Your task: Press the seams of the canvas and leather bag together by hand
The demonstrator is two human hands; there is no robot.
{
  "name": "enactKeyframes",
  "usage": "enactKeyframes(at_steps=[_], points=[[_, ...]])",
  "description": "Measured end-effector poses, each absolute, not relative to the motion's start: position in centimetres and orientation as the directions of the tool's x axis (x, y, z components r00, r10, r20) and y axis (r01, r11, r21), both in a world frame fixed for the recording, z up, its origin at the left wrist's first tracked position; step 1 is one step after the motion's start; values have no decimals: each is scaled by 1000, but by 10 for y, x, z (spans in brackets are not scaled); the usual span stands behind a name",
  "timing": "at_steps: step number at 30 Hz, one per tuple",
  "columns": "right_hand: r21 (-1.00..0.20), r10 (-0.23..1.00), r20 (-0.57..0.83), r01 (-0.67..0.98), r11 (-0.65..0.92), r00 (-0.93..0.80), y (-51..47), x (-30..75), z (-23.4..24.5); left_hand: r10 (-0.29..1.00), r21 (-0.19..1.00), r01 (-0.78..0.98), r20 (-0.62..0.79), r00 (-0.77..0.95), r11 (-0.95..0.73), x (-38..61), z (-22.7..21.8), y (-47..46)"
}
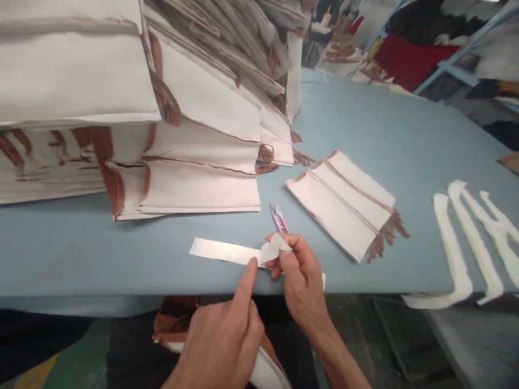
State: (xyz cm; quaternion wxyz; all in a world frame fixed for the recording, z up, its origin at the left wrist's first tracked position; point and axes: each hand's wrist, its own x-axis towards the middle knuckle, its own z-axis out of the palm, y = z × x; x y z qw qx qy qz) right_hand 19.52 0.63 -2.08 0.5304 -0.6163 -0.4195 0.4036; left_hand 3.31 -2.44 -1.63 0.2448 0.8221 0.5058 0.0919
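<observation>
A white flat strip point(223, 252) lies along the near edge of the table. The stretched index finger of my left hand point(223, 335) presses on it, its other fingers curled with nothing visible in them. Beside that fingertip, my right hand point(304, 275) pinches a thin, whitish, curled piece of film or paper point(275, 247) between thumb and fingers. Part of the strip is hidden under my right hand. Just beyond sit small pink-handled thread snips point(279, 219), blades pointing away. Below the table edge, a cream and brown fabric piece point(174, 337) rests on my lap, partly covered by my left arm.
Tall stacks of cream fabric panels point(203, 186) with brown trim fill the left and back. Another sewn panel point(344, 202) with brown fringe lies to the right on the blue-grey table point(389, 135). Several white strips point(458, 243) hang over the right edge. Shelving stands behind.
</observation>
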Motion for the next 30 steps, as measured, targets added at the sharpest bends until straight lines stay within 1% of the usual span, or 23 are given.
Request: enactKeyframes(at_steps=[1,3,5,6,10,13,16,20,22,24,26,28,30], points=[[-994,950,-73,52,-94,304,6,197,-20,856,443,813,-167,490,-378,40,-16,-20],[-994,960,-111,-34,-106,258,3,205,-17,832,349,862,-290,473,-369,50,-18,-13],[-989,960,-113,-122,-83,257,0,216,-11,832,302,890,-344,436,-342,53,-20,-11],[-985,953,-101,-164,-55,285,-2,223,-8,835,301,894,-347,427,-332,52,-22,-11],[-958,897,-82,-282,49,435,-18,254,5,868,336,890,-282,408,-309,47,-25,-15],[-963,845,-102,-264,47,525,-36,277,12,884,341,884,-230,408,-319,46,-24,-17],[-972,784,-111,-230,42,610,-55,300,16,882,335,878,-210,422,-341,46,-25,-17],[-963,691,-133,-256,78,711,-71,329,21,880,325,890,-246,406,-319,44,-30,-14],[-959,656,-142,-267,94,741,-78,340,21,878,321,902,-287,384,-289,43,-32,-12],[-957,639,-167,-279,78,750,-84,348,18,886,304,916,-303,353,-261,43,-33,-11],[-951,632,-209,-306,48,746,-90,354,11,901,294,919,-266,344,-264,43,-33,-12],[-930,620,-273,-366,26,735,-96,361,1,909,301,907,-205,364,-295,45,-33,-15],[-901,583,-336,-434,32,740,-104,374,-9,910,308,896,-163,381,-320,45,-32,-18]])
